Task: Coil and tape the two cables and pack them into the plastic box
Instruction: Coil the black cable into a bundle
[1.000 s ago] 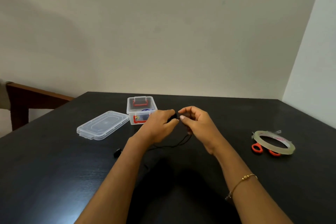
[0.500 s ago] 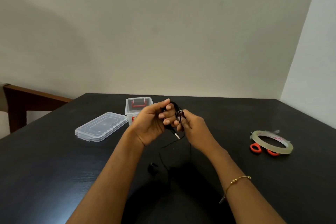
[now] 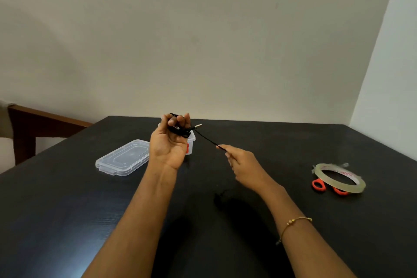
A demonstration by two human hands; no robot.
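Note:
My left hand (image 3: 169, 142) is raised above the table, palm toward me, fingers curled round a small bundle of thin black cable (image 3: 180, 131). A silver jack plug (image 3: 197, 125) sticks out to the right of the bundle. From there a taut strand (image 3: 208, 140) runs down to my right hand (image 3: 243, 165), which pinches it between fingertips. The cable's loose end lies as a dark lump on the table (image 3: 220, 196), hard to make out. The clear plastic box (image 3: 190, 144) with red clips stands behind my left hand, mostly hidden.
The box's clear lid (image 3: 123, 157) lies flat to the left. A roll of clear tape (image 3: 339, 178) rests on orange-handled scissors (image 3: 318, 185) at the right. A wooden chair (image 3: 27, 124) stands beyond the dark table's left edge. Walls close the back and right.
My left hand has lifted and turned with the coiled bundle. My right hand has moved right and down away from it, drawing a strand of cable taut.

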